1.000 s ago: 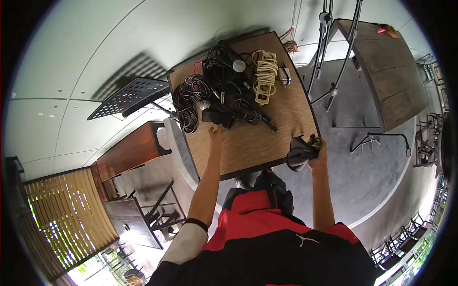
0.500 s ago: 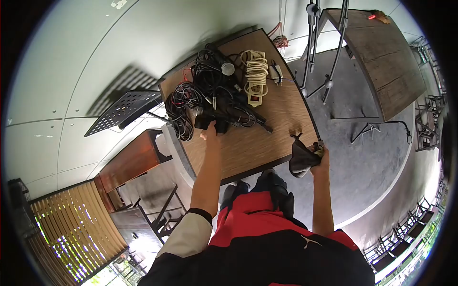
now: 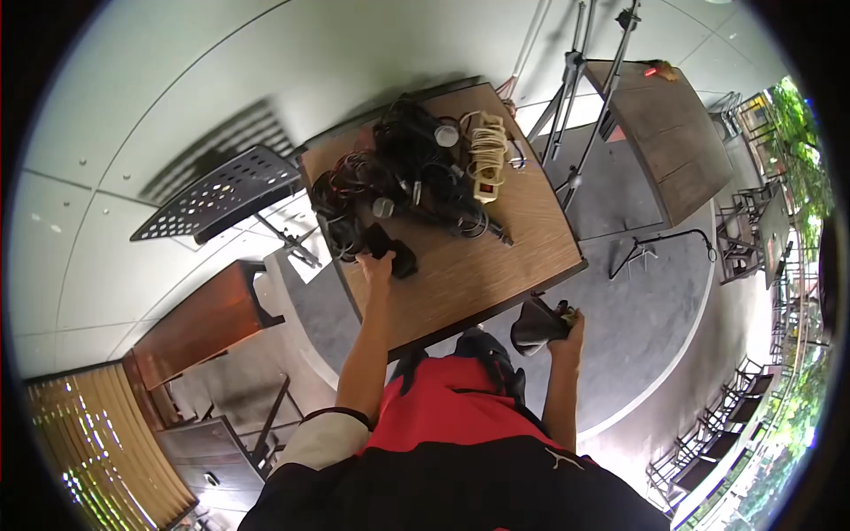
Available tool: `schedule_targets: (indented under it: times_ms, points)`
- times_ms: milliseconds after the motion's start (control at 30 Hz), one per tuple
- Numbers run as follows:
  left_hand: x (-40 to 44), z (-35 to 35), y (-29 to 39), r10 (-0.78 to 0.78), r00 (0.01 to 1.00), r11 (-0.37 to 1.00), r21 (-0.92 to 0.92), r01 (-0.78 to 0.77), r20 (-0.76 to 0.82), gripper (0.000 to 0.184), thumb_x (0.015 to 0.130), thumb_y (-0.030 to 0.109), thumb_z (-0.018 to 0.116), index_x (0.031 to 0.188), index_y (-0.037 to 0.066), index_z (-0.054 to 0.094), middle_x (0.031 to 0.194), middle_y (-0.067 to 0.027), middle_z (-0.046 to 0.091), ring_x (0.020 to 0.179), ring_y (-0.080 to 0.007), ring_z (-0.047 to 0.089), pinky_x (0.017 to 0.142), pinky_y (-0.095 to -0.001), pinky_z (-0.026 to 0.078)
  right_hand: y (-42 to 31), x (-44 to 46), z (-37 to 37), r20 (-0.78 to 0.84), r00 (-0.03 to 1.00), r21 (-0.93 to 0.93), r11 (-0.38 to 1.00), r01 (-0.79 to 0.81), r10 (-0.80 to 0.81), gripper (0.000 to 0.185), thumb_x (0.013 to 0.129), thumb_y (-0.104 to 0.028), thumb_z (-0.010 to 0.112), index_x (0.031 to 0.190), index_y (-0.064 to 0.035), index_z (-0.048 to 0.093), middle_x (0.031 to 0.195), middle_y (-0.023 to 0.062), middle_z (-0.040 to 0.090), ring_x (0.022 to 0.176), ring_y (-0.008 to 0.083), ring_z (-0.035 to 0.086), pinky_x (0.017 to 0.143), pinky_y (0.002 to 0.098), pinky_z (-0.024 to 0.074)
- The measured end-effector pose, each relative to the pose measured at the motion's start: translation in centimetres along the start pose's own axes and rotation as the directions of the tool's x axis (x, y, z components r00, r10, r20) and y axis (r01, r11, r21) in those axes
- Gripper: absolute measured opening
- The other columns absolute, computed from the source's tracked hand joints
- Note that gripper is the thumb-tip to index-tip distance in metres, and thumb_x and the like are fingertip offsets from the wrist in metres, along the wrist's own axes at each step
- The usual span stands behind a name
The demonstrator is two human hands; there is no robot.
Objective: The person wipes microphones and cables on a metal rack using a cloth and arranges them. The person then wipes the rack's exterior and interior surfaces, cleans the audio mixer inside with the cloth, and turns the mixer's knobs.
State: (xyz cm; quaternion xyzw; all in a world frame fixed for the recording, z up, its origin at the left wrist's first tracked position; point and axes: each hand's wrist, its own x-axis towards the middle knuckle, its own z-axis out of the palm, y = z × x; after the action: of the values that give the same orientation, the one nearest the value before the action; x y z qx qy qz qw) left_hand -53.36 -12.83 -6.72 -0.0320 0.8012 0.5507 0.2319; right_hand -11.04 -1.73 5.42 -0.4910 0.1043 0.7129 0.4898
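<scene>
At the front left of the wooden table (image 3: pixel 460 283), my left hand (image 3: pixel 376 267) is closed on the edge of a small black item (image 3: pixel 400 257); its exact kind is unclear. Beside it lies a microphone with a grey mesh head (image 3: pixel 382 208), next to coiled black cables (image 3: pixel 341 230). Off the table's front right corner, my right hand (image 3: pixel 568 332) grips a soft, dark pouch (image 3: pixel 534 327), which hangs over the floor. A second microphone head (image 3: pixel 446 135) shows among the black gear further back. Near it is a white power strip wound with its cord (image 3: pixel 487 155).
A perforated music stand (image 3: pixel 226 195) stands left of the table. Tall black stands (image 3: pixel 571 106) rise behind its right side, near another wooden table (image 3: pixel 668 133). A low stand (image 3: pixel 636 257) is on the grey platform (image 3: pixel 620 372); chairs (image 3: pixel 708 442) line the right.
My left hand has drawn the black item toward the table's front, away from the microphone. My right hand and the pouch now sit lower and further left in view. The camera view has shifted.
</scene>
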Motion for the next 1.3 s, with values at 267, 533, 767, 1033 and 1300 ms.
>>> schedule_targets:
  times_ms: [267,533,767,1033,1300]
  points:
    - [-6.4,-6.5,1.4,0.215,0.972,0.907,0.349,-0.236,0.101,0.071,0.065,0.017,0.074,0.121,-0.001,0.033,0.115,-0.0247,0.047,0.109,-0.043,0.047,0.089,-0.0474,0.042,5.6,-3.2,4.0,0.006,0.992,-0.186,0.975,-0.122,0.125,0.022,0.088,-0.03,0.053,0.085,-0.0087,0.058,0.083,0.01,0.065,0.077,0.0245,0.062,0.08,0.0415,0.0508]
    - [-12.4,-6.8,5.1,0.309,0.947,0.743,0.598,-0.3,0.091,0.087,0.069,0.023,0.076,0.137,0.002,0.025,0.13,-0.0225,0.035,0.119,-0.0403,0.037,0.098,-0.0463,0.036,5.1,-2.4,9.3,0.217,0.971,-0.198,0.978,-0.06,0.104,0.028,0.09,-0.031,0.053,0.093,-0.0035,0.056,0.082,0.0107,0.062,0.073,0.0222,0.06,0.074,0.0354,0.0534]
    - [-12.2,-4.8,1.3,0.47,0.878,0.611,0.683,-0.402,0.096,0.093,0.067,0.018,0.075,0.142,0.002,0.022,0.13,-0.0225,0.036,0.118,-0.0393,0.034,0.1,-0.0465,0.031,4.1,-1.3,6.7,0.217,0.961,-0.197,0.972,-0.13,0.173,0.018,0.087,-0.025,0.055,0.086,-0.0075,0.057,0.081,0.0111,0.064,0.073,0.0228,0.061,0.074,0.0377,0.0535]
    - [-13.1,-3.5,2.8,0.467,0.883,0.58,0.738,-0.343,0.044,0.088,0.067,0.016,0.074,0.14,0.006,0.026,0.129,-0.0213,0.035,0.117,-0.0384,0.035,0.098,-0.0472,0.033,-0.2,1.5,5.2,0.182,0.969,-0.066,0.986,-0.155,0.165,0.024,0.089,-0.028,0.052,0.088,-0.005,0.059,0.078,0.0083,0.061,0.072,0.0213,0.058,0.072,0.0362,0.0516]
    - [-9.4,2.1,6.9,0.65,0.758,0.597,0.577,-0.557,0.058,0.059,0.079,0.022,0.067,0.128,0.003,0.04,0.122,-0.0236,0.046,0.114,-0.0391,0.041,0.097,-0.0459,0.034,-5.7,2.5,4.0,0.083,0.996,-0.032,0.999,0.02,-0.018,0.026,0.088,-0.032,0.054,0.085,-0.0068,0.06,0.078,0.0079,0.062,0.073,0.0219,0.059,0.074,0.0385,0.0511]
